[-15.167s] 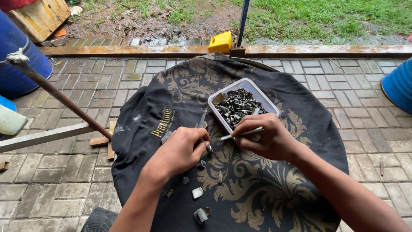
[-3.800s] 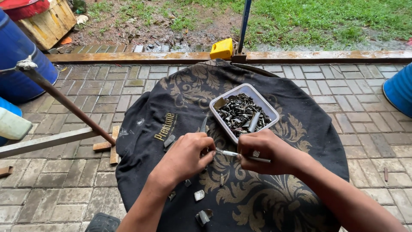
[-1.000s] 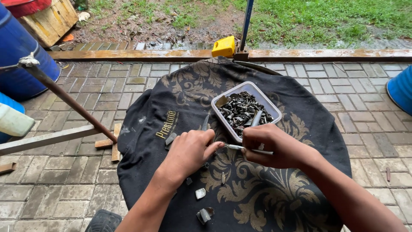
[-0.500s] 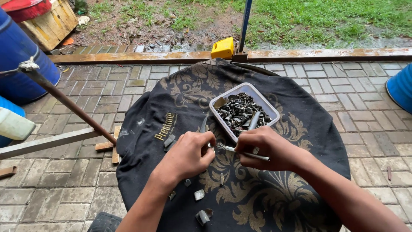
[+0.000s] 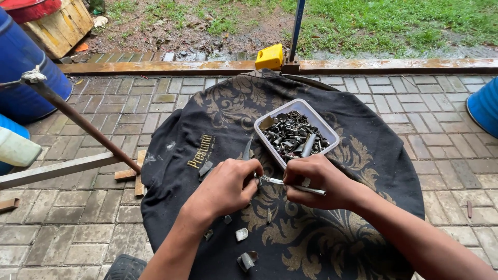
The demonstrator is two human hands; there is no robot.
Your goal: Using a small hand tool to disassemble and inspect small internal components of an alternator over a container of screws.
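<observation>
While both hands pinch it, thin metal rod point(image 5: 290, 184) bridges them.

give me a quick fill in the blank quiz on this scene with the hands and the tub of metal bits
1. The right hand holds a thin metal ____ that points toward the left hand.
2. The white plastic tub is filled with small ____ parts.
3. Both hands work over a black ____ with a gold pattern.
4. The small box by the blue pole is ____ in colour.

Missing words: rod; metal; cloth; yellow
</observation>
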